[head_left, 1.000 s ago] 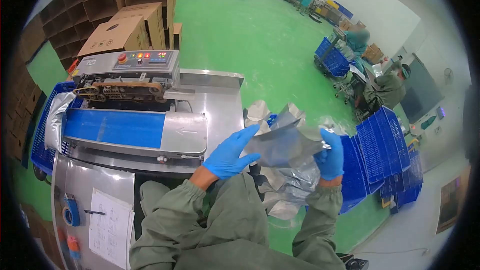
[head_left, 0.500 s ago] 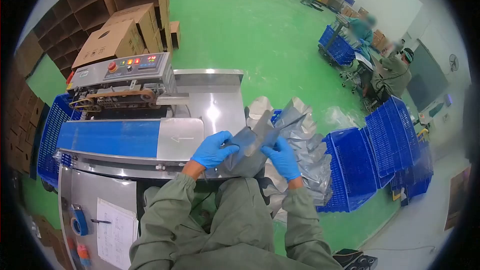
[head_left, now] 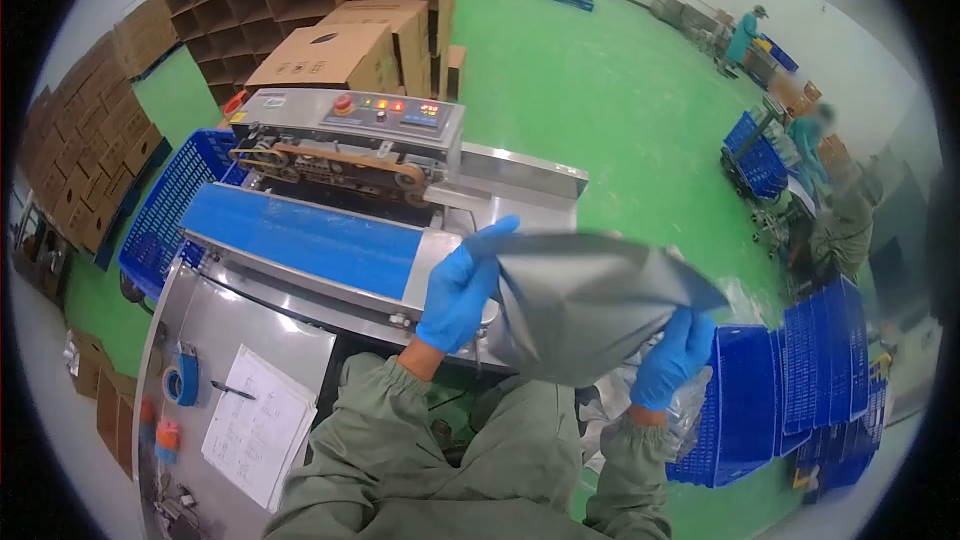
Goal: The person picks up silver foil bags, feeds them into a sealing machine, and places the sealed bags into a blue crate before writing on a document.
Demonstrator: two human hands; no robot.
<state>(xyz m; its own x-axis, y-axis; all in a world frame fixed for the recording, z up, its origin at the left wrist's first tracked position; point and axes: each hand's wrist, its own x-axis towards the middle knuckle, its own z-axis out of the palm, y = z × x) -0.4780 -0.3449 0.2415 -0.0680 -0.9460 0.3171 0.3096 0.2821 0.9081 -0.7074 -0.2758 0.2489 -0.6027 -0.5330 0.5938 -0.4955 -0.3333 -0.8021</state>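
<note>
A silver foil bag (head_left: 580, 305) is stretched between my two blue-gloved hands, in front of my lap. My left hand (head_left: 460, 290) is closed on the bag's left upper corner, beside the steel end of the sealing machine (head_left: 345, 145). Gripping the bag's right side is my right hand (head_left: 675, 358), its fingers closed around the edge. Behind and below that hand, more silver bags (head_left: 690, 405) show in part. The machine's blue conveyor belt (head_left: 300, 237) lies to the left of the bag.
Blue crates (head_left: 745, 390) stand at the right, and another blue crate (head_left: 190, 200) is behind the machine at left. Papers (head_left: 258, 420), a pen and blue tape (head_left: 182, 378) lie on the steel table. Cardboard boxes (head_left: 330, 65) are stacked behind. Co-workers (head_left: 745, 38) are at far right.
The bag has been raised and spread wider between my hands, hiding most of the bag pile. My hands have moved apart. The camera view has turned, shifting the machine rightward.
</note>
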